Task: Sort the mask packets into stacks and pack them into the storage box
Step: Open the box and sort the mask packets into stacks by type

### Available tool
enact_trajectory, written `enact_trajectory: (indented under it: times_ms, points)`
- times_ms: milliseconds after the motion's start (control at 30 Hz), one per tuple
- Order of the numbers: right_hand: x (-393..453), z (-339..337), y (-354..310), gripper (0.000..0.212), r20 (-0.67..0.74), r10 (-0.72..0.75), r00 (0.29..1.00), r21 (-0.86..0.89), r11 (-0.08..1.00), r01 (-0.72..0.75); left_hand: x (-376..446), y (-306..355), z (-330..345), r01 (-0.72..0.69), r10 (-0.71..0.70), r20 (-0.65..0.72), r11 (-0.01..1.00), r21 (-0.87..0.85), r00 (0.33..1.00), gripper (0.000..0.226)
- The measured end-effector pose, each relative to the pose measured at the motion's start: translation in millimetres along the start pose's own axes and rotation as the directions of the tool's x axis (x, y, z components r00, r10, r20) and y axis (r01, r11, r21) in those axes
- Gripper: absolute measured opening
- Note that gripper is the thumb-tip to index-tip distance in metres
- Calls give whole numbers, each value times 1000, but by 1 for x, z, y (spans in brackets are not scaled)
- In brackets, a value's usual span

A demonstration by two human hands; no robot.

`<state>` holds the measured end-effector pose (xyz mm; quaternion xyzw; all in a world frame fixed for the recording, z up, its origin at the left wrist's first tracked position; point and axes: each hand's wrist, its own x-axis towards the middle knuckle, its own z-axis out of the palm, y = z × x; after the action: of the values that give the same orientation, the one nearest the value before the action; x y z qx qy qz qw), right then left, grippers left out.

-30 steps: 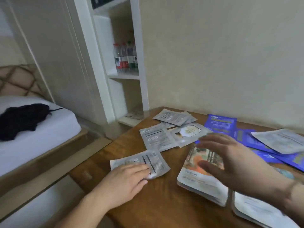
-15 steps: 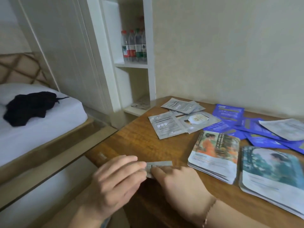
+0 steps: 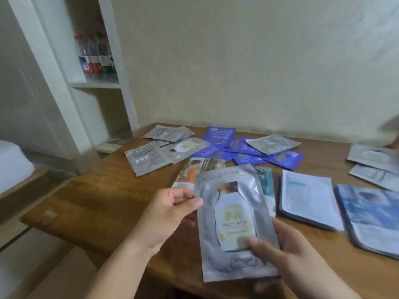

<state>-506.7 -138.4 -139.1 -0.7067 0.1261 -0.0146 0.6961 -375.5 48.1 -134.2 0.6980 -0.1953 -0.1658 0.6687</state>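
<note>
I hold a silver "Bird's Nest" mask packet upright above the wooden table, front side facing me. My right hand grips its lower right part, thumb across the front. My left hand pinches its upper left edge. Behind it lie an orange-picture stack and a teal stack, both partly hidden. Loose silver packets lie at the back left, several blue packets at the back middle. No storage box is in view.
Stacks of white-backed packets and blue-picture packets sit on the right, with more silver packets beyond them. A white shelf unit with water bottles stands at the left by the wall. A bed edge shows at far left.
Both hands have lifted the silver packet off the table's near edge and turned it front side up. The view has swung to the right.
</note>
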Motion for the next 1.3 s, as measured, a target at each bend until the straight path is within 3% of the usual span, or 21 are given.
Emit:
enact_trajectory:
  times_ms: [100,167,233,300,333,400,433,500,567,667,733,900,1167,1300]
  points:
    - [-39,-28,11,71,-157,-89,984,-241,969,49,-2,3,36,59,-71,148,995,80,986,15]
    - [-62,-47,23,76,-279,-135,951,-393,920,15,-4,-2,66,75,-107,235,987,141,966,24]
    - [-76,-67,37,63,-364,-215,906,-647,758,-81,-5,-10,96,38,-114,256,958,284,960,43]
    - [-80,-82,45,45,-364,-334,869,-858,483,-174,-7,-21,117,-83,-26,223,883,463,975,57]
    - [-81,-88,49,40,-345,-356,868,-886,428,-176,-9,-24,124,-159,52,204,818,553,977,61]
    - [-83,-98,51,44,-331,-371,868,-910,369,-189,-11,-30,133,-309,230,214,551,775,949,60]
    - [-84,-103,54,51,-325,-375,868,-917,348,-193,-14,-31,135,-374,318,251,424,825,914,56]
    - [-85,-110,57,57,-280,-457,844,-936,326,-133,-18,-34,137,-539,430,387,322,778,815,52]
    - [-79,-113,63,60,-207,-542,814,-953,299,-43,-21,-42,136,-674,400,551,310,670,732,60]
    - [-69,-116,74,75,-17,-495,869,-992,119,48,-21,-62,135,-770,277,729,71,634,626,68]
    - [-66,-118,81,81,24,-427,904,-992,100,74,-17,-65,137,-770,165,759,3,638,630,75]
    - [-62,-121,86,87,4,-443,897,-989,132,69,-9,-61,139,-786,155,777,-4,618,610,82]
    - [-56,-132,90,88,26,-451,892,-995,72,65,-8,-62,137,-788,185,769,45,615,611,64]
    - [-55,-133,92,86,49,-463,885,-995,55,84,-6,-61,137,-769,122,771,267,581,625,64]
